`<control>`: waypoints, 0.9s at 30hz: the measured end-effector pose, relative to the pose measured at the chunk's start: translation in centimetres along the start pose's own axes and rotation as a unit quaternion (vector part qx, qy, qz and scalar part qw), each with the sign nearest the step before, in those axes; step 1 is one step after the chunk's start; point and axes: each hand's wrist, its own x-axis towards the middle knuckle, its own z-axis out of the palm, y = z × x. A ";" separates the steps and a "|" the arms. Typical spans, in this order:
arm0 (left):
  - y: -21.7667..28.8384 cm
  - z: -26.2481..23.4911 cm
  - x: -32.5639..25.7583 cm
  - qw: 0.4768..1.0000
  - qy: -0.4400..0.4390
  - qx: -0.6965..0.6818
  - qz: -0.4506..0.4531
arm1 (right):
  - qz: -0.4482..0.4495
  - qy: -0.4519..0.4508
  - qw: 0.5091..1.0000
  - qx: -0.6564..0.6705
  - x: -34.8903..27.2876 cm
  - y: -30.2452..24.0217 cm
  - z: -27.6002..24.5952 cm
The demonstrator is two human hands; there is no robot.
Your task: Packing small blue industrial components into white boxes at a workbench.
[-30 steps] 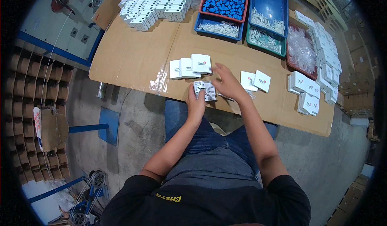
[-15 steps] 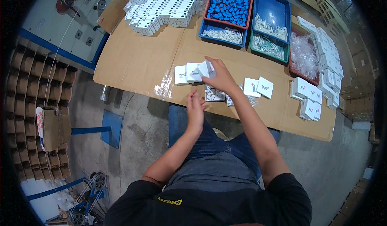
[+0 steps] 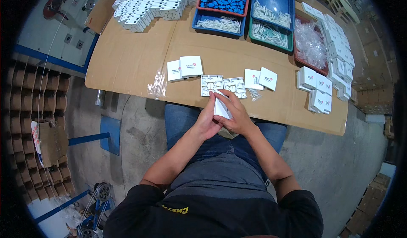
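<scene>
Both hands meet in front of my lap, just off the table's near edge. Between them is a white square plastic cover, tilted up on edge. My left hand grips it from the left, and my right hand wraps round it from the right. Just beyond my fingers lie two open white plastic housings, one on the left and one on the right, with their moulded insides showing. To the left rest two overlapping white covers; another pair of white covers lies to the right beside a small clear plastic bag.
Cardboard covers the table. Stacked white units fill the far left. At the back stand a red tray of blue parts, blue and green trays of white pieces, and a red tray of clear bags. White boxes line the right.
My right hand has brought the white cover from the left group toward me. My left hand, which was free, now grips it too. The view has shifted slightly.
</scene>
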 end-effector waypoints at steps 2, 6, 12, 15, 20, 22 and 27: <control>-0.8 -0.1 0.4 1.000 0.002 -0.005 0.007 | -0.014 0.011 1.000 -0.025 -0.5 0.3 -0.1; -1.3 0.3 0.5 0.999 0.004 -0.027 0.018 | -0.032 0.036 0.997 -0.060 -1.0 0.2 -0.4; -2.0 0.9 0.9 0.994 -0.029 -0.103 0.002 | 0.018 0.166 0.983 0.072 -1.3 2.2 -0.5; -1.0 0.3 1.1 0.992 -0.082 -0.095 0.002 | 0.105 0.275 0.933 0.209 -1.0 1.8 -2.5; 0.1 0.7 0.7 0.996 -0.077 -0.024 0.034 | 0.167 0.256 0.934 -0.183 -3.0 6.2 -6.1; 0.0 0.6 0.4 0.998 -0.050 0.026 0.035 | 0.153 0.219 0.859 -0.437 -3.3 6.2 -6.0; -1.7 -0.5 1.7 0.967 -0.054 0.210 0.136 | 0.295 0.172 0.940 0.007 -1.6 1.6 -2.4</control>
